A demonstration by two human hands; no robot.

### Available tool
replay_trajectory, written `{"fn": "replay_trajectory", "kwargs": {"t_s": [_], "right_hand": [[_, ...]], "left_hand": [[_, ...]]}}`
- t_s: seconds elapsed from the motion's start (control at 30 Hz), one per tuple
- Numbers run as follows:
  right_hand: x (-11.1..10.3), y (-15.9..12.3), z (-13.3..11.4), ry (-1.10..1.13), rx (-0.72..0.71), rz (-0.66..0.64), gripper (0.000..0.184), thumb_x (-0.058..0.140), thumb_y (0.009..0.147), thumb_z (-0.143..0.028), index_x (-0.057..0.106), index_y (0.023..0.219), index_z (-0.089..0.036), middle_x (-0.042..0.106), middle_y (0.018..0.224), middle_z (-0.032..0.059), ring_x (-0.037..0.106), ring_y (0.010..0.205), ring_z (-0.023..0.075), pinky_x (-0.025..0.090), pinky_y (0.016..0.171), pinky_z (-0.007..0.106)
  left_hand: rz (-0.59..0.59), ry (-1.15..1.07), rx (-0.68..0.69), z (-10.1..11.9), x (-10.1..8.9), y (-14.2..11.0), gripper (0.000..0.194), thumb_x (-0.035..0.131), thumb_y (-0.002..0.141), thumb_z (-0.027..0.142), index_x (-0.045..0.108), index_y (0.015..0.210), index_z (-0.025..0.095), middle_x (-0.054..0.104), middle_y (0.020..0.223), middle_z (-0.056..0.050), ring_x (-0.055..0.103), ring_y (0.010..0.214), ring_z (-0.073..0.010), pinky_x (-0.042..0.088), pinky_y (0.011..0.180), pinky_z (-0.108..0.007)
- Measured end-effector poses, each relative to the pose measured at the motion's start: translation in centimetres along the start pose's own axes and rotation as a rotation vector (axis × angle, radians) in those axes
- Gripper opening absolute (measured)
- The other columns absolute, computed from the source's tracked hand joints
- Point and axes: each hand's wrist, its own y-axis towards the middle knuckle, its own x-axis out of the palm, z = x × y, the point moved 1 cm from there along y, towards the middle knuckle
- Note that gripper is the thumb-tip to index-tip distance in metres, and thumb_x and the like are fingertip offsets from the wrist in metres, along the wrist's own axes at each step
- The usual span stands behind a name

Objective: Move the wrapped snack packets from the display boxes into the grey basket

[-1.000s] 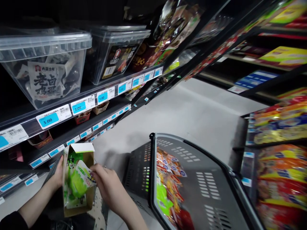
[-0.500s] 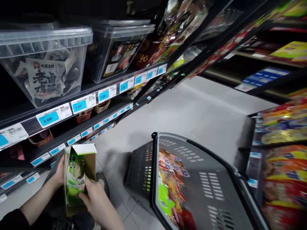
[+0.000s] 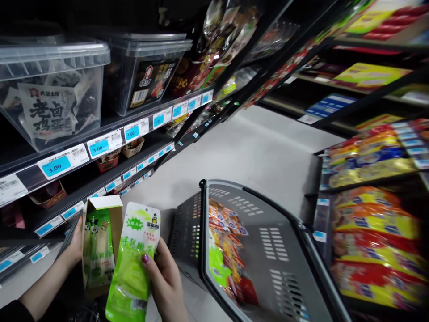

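Observation:
My left hand [image 3: 75, 243] grips the side of an open cardboard box [image 3: 115, 221] that stands upright with green snack packets [image 3: 98, 248] inside. A green and white packet [image 3: 134, 264] is pinched in my right hand [image 3: 166, 279], held up just right of the box and outside it. To the right of both hands a dark grey shopping basket [image 3: 284, 250] holds several colourful snack packets [image 3: 228, 250].
Dark shelves on the left carry clear lidded tubs [image 3: 50, 89] and blue price tags [image 3: 55, 166]. More shelves with bright packets [image 3: 372, 223] stand on the right. A pale grey floor [image 3: 254, 152] runs between them.
My right hand has drawn a green packet out of the cardboard box and lifted it beside the box. The view has shifted slightly to the right.

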Motion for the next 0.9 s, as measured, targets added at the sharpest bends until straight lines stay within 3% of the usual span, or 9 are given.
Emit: {"fn": "replay_trajectory", "kwargs": {"t_s": [0.2,0.43,0.6,0.73,0.9], "right_hand": [[0.5,-0.8,1.3,0.095,0.068,0.150,0.047,0.069,0.076,-0.047,0.060,0.116,-0.024,0.068,0.114,0.0077,0.063,0.106,0.0268,0.052,0.090,0.039],[1.0,-0.8,0.9,0.115,0.072,0.145,0.044,0.069,0.075,-0.046,0.062,0.111,-0.023,0.069,0.109,0.0070,0.064,0.102,0.0254,0.052,0.087,0.037],[1.0,-0.9,0.9,0.119,0.063,0.155,0.045,0.069,0.076,-0.046,0.061,0.113,-0.023,0.068,0.109,0.0077,0.064,0.102,0.0258,0.052,0.087,0.037],[0.7,-0.8,1.1,0.109,0.048,0.117,0.044,0.069,0.076,-0.046,0.061,0.113,-0.022,0.068,0.109,0.0076,0.064,0.103,0.0254,0.052,0.088,0.036],[0.6,-0.5,0.9,0.040,0.026,0.093,0.041,0.069,0.076,-0.047,0.061,0.109,-0.023,0.070,0.105,0.0070,0.066,0.095,0.0240,0.055,0.082,0.035]], "left_hand": [[0.083,0.073,-0.055,-0.1,0.2,-0.3,0.079,0.046,0.077,0.068,0.052,0.131,0.010,0.073,0.101,-0.019,0.061,0.110,-0.0395,0.034,0.105,-0.056],[0.194,0.142,0.072,-0.1,-0.3,-0.1,0.072,0.048,0.078,0.064,0.056,0.127,0.011,0.075,0.092,-0.016,0.067,0.096,-0.0374,0.034,0.105,-0.053],[0.201,0.153,0.088,0.1,-0.4,-0.1,0.058,0.049,0.080,0.061,0.067,0.109,0.013,0.076,0.085,-0.013,0.068,0.092,-0.0349,0.036,0.104,-0.049],[0.218,0.172,0.069,0.0,0.1,-0.3,0.058,0.051,0.077,0.065,0.071,0.096,0.013,0.075,0.077,-0.013,0.067,0.096,-0.0371,0.037,0.103,-0.052],[0.247,0.160,0.042,-0.2,0.6,-0.2,0.067,0.049,0.076,0.067,0.066,0.111,0.012,0.076,0.083,-0.015,0.064,0.105,-0.0380,0.036,0.105,-0.054]]}}
